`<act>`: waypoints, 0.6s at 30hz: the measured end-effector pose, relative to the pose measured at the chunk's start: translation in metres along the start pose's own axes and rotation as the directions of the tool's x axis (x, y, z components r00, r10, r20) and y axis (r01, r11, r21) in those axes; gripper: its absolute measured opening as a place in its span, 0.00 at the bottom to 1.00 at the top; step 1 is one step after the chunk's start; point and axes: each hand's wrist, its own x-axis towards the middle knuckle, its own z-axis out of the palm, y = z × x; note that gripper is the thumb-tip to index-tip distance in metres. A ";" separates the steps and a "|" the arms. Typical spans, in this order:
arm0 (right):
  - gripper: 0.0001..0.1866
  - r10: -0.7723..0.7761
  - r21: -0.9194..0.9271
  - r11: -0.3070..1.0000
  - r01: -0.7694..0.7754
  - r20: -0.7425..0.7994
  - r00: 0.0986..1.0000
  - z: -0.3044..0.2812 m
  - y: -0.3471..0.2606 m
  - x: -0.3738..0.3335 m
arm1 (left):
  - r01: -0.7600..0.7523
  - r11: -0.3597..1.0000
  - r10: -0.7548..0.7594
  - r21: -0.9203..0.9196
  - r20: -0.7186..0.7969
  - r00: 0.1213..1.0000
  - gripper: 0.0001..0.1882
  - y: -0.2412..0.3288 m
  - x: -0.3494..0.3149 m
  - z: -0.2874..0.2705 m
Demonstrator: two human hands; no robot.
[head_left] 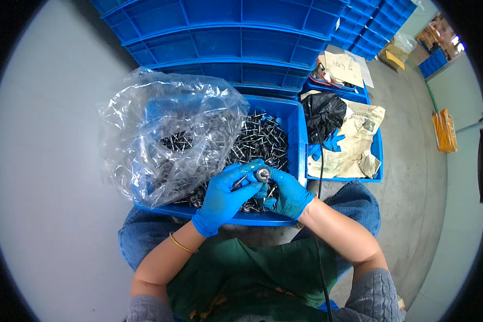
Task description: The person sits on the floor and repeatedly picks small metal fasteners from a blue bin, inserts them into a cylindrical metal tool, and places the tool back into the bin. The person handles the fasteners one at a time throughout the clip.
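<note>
I see a small round metal part (262, 174), dark-rimmed with a bright centre, held above the near side of an open blue plastic bin (299, 140). The blue-gloved left hand (226, 194) curls around it from the left; the blue-gloved right hand (287, 194) grips it from the right, though overlapping fingers hide the exact contacts. Beneath lie heaped black-and-silver metal pins (262, 140), partly covered by a clear plastic bag (169, 115) draped over the bin's left side. Stacked blue crates (220, 45) rise behind. To the right, another container holds brown paper (355, 145) and a black plastic bag (324, 111).
</note>
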 end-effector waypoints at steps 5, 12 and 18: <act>0.10 0.000 0.039 0.999 0.000 0.001 1.000 0.000 0.003 0.002 | -0.027 1.000 0.027 0.001 -0.013 1.000 0.20 -0.003 -0.001 0.002; 0.09 -0.007 0.025 1.000 0.007 0.002 1.000 -0.006 0.004 0.007 | 0.116 0.982 -0.111 -0.149 0.047 0.993 0.18 -0.005 0.000 -0.001; 0.11 -0.113 -0.220 0.969 0.111 0.004 0.994 0.004 0.002 0.006 | -0.022 1.000 0.022 0.003 -0.018 1.000 0.15 -0.003 -0.001 0.001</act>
